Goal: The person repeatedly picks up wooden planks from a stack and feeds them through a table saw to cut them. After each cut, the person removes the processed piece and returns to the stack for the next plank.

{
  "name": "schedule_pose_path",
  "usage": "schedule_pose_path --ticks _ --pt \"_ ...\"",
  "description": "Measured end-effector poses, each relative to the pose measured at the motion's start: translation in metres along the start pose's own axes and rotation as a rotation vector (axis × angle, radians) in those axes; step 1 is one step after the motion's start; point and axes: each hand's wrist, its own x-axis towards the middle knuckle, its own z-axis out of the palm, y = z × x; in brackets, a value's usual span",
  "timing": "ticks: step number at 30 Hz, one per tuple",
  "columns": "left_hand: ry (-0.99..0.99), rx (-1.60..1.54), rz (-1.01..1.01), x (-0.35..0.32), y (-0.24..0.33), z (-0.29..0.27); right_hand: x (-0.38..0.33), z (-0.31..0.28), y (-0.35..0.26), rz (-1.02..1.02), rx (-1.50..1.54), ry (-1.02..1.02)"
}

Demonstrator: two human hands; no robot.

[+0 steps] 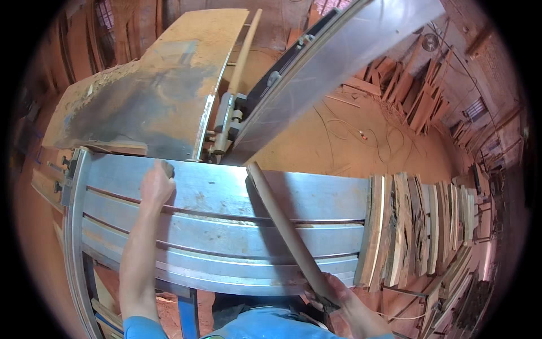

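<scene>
My right hand (342, 300), at the near edge of the metal table, is wrapped round the lower end of a long brown wooden strip (285, 229). The strip slants away across the grooved silver sliding table (223, 229), its far end by the table's back edge. My left arm reaches over the left part of the table. Its hand (157, 185) is closed near the back edge, with a small greyish-brown bit showing at the fingertips. What that bit is, I cannot make out.
Behind the table stands a dusty machine top (164, 85) with a rail (244, 56) beside it. A large shiny metal guard (339, 68) slants overhead. Rough-edged boards (395, 226) are stacked at the right. Scrap wood (406, 90) and a cable (361, 134) lie on the sawdust-covered floor.
</scene>
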Motion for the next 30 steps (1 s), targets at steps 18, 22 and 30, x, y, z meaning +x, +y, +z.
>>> schedule_pose_path --ticks 18,22,30 --pt "-0.177 -1.753 -0.483 -0.257 -0.026 0.016 0.01 -0.018 -0.023 0.143 0.717 -0.783" --pt "-0.114 -1.881 -0.514 -0.318 -0.01 0.02 -0.001 -0.023 -0.03 -0.033 0.195 -0.307" --pt "0.04 -1.959 -0.485 -0.42 -0.036 0.017 -0.001 0.009 -0.018 -0.156 -0.547 0.336"
